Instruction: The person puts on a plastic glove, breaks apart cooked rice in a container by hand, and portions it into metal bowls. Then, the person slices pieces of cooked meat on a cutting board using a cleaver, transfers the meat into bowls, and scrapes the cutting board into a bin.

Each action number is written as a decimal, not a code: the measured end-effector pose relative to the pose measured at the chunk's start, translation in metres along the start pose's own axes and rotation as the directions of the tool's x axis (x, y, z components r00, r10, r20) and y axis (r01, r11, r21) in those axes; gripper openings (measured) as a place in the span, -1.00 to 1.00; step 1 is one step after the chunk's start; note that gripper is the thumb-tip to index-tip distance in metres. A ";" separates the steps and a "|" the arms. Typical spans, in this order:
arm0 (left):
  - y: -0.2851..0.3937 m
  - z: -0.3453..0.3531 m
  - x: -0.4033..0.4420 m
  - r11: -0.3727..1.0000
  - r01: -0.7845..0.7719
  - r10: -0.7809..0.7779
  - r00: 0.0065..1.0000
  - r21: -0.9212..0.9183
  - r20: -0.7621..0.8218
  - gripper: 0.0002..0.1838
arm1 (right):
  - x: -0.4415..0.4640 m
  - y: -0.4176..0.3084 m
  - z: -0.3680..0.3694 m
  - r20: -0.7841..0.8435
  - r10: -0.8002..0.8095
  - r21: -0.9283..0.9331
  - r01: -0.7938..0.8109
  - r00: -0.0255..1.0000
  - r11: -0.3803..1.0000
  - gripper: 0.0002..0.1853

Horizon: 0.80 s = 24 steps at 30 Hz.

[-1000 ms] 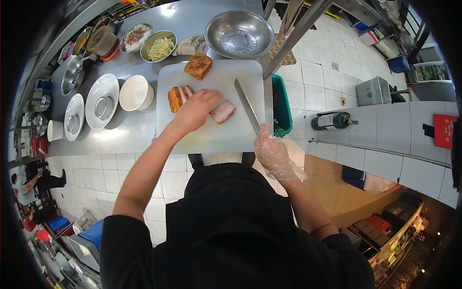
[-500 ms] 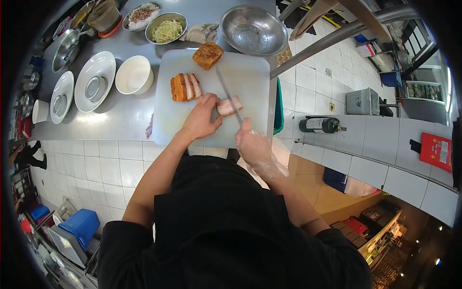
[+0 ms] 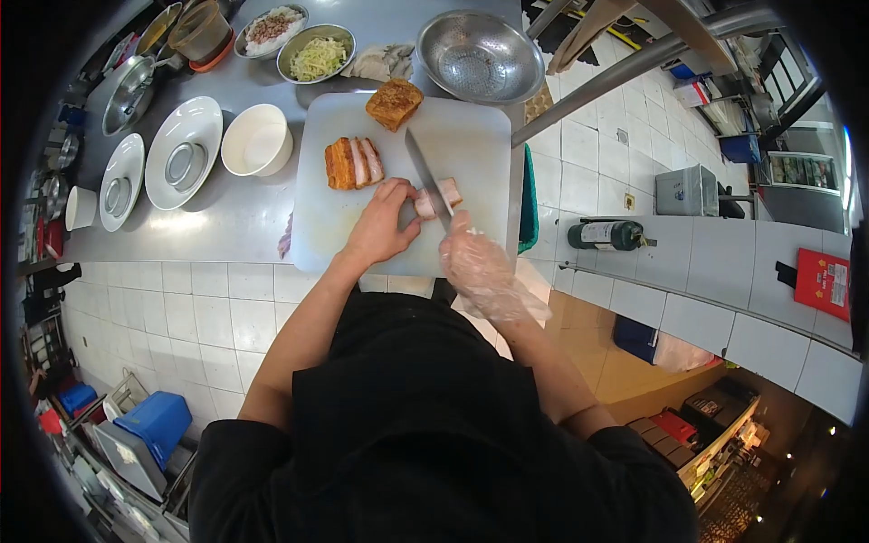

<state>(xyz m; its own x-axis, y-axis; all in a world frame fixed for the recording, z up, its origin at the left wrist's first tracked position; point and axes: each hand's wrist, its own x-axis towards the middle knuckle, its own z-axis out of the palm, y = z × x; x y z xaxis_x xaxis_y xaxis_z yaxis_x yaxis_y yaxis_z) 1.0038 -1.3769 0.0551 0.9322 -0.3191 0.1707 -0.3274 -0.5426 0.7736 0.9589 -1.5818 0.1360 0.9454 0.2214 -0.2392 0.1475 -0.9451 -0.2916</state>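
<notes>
My right hand, in a clear plastic glove, is closed around the handle of a knife. The blade lies across a slice of roast pork belly and hides part of it. My bare left hand presses its bent fingertips against the slice's left end, close to the blade. Under both is a white cutting board. Farther up on the board are several cut pork belly slices leaning together and a browned pork block.
A perforated metal bowl stands behind the board, beside a crumpled cloth. A bowl of shredded vegetable, a rice bowl, a white bowl and white plates are at left. A metal rail rises at right.
My right hand and the knife have moved slightly forward, with the blade now covering more of the slice's middle. My left hand stays at the slice.
</notes>
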 end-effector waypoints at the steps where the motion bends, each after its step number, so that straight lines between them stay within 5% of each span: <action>1: -0.001 0.000 0.001 1.000 0.000 0.000 1.000 -0.014 0.000 -0.50 | -0.006 -0.006 -0.017 0.002 0.004 0.002 -0.004 1.000 1.000 -0.67; 3: 0.000 0.001 0.005 1.000 -0.005 0.005 1.000 -0.031 -0.004 -0.50 | -0.018 -0.014 -0.044 -0.007 0.113 0.003 -0.113 0.994 0.994 -0.72; 7: 0.001 0.002 0.006 0.999 0.032 -0.031 0.999 -0.029 0.032 -0.46 | -0.002 0.019 0.001 0.029 0.104 0.044 -0.106 0.994 0.993 -0.74; 13: 0.008 0.011 0.014 0.997 0.015 -0.017 0.999 0.072 0.035 -0.34 | -0.015 0.036 -0.026 -0.056 0.158 0.099 -0.152 0.986 0.983 -0.74; 20: 0.019 0.048 0.064 0.986 0.123 -0.123 0.992 0.114 -0.004 -0.23 | 0.024 0.076 -0.016 -0.083 0.128 -0.117 -0.137 0.988 0.984 -0.77; 22: 0.034 0.017 0.074 0.970 0.172 -0.182 0.982 0.172 0.042 -0.11 | 0.034 0.095 -0.022 -0.122 0.051 -0.158 -0.070 0.991 0.985 -0.78; 24: 0.028 -0.028 0.076 0.850 0.115 -0.025 0.983 0.513 -0.180 -0.05 | 0.025 0.091 -0.038 -0.135 0.080 -0.096 -0.094 0.988 0.991 -0.78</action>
<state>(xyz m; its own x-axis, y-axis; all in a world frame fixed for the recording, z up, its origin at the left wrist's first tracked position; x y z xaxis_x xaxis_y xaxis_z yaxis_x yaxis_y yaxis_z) 1.0697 -1.3944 0.1071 0.9525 -0.1602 0.2590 -0.2500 -0.8971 0.3642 1.0067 -1.6717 0.1390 0.9847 0.1105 -0.1346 0.0856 -0.9803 -0.1779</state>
